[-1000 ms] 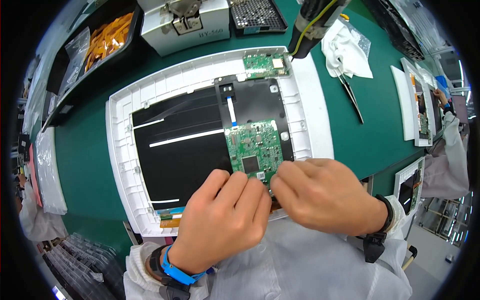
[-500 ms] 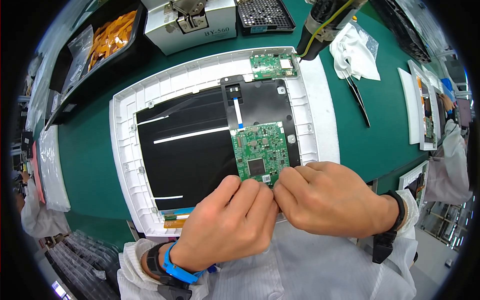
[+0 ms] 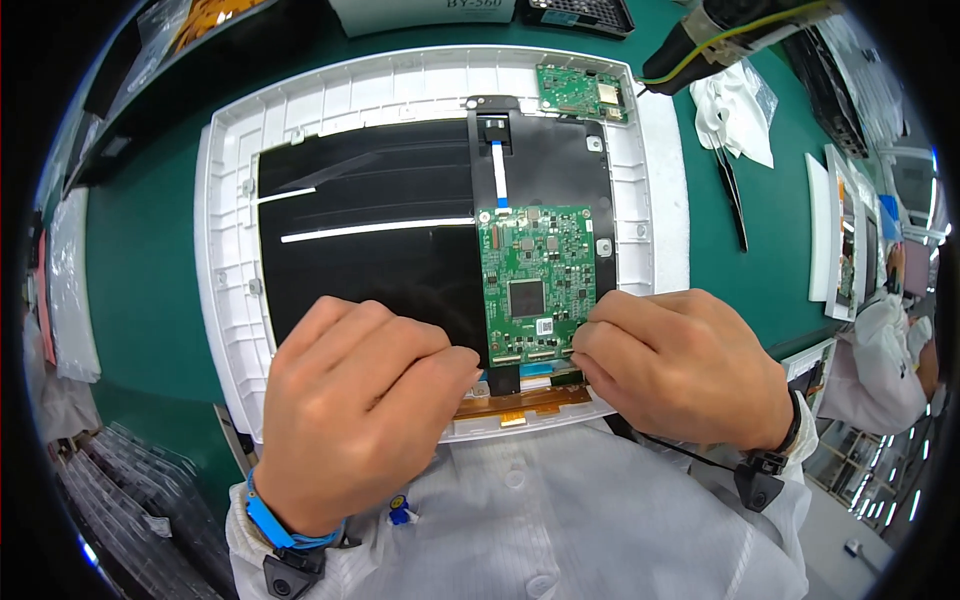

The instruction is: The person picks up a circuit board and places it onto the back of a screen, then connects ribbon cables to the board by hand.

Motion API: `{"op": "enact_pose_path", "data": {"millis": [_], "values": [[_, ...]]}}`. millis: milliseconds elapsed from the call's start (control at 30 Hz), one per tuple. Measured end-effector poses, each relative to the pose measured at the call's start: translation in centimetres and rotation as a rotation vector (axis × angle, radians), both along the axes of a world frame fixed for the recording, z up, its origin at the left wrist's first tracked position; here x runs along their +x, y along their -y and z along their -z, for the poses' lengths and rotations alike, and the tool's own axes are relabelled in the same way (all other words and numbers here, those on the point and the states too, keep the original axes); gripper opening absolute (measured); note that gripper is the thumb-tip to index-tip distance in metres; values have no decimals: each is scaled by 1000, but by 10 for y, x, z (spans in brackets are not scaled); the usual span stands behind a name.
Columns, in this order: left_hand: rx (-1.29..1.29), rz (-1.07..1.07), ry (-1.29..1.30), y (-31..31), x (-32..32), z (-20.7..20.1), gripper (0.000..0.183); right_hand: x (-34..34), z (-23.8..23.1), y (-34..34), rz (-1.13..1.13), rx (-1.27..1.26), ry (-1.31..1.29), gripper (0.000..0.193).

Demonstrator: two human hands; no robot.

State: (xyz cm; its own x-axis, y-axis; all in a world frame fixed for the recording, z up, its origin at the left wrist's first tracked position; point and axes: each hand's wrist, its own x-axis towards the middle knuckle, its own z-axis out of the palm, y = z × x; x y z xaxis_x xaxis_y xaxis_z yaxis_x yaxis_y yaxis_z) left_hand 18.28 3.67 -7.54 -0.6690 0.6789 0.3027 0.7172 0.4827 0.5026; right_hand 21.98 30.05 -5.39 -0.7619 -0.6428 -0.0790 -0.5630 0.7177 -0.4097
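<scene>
A white plastic frame [image 3: 223, 330] lies on the bench with a black display panel [image 3: 370, 275] inside it. On the panel's right part sits a green circuit board [image 3: 560, 255], joined by a white flat cable [image 3: 500, 172] to a socket above. My left hand [image 3: 365, 400] is closed over the panel's lower edge, fingertips just left of the board's lower left corner; what they pinch, if anything, is hidden. My right hand [image 3: 685, 365] is closed too, its fingertips at the board's lower right corner. Between the hands, an orange flex strip [image 3: 520, 402] runs along the frame's near edge.
A smaller green board [image 3: 580, 93] sits in the frame's far right corner, by a dark hand tool [image 3: 690, 45] with a yellow-green wire. Black tweezers [image 3: 730, 195] and a white cloth [image 3: 728, 112] lie to the right. A black bin [image 3: 120, 130] stands far left.
My hands have moved apart: the left went left, away from the board's lower edge, and the right stays by its lower right corner. The board's lower edge and the orange strip now show.
</scene>
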Motion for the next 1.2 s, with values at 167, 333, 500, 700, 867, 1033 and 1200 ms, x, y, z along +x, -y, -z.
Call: {"op": "enact_pose_path", "data": {"millis": [167,333,500,700,867,1033,1200], "values": [[53,-31,28,4,6,5,16,-4,-8,10,10,63,39,14],[64,-6,34,1,8,10,19,-6,-16,17,-3,177,75,15],[22,14,-7,-5,11,11,16,-9,-22,26,-115,284,-21,16],[-71,66,-53,-10,9,12,14,-10,-22,33,-175,380,-86,16],[-78,71,-72,-10,9,15,13,-2,-10,28,-172,327,-160,16],[-64,79,-76,-10,8,14,12,0,-9,23,-103,204,-145,14],[-69,74,-81,-8,8,14,12,-2,-6,27,-81,75,-146,17]]}}
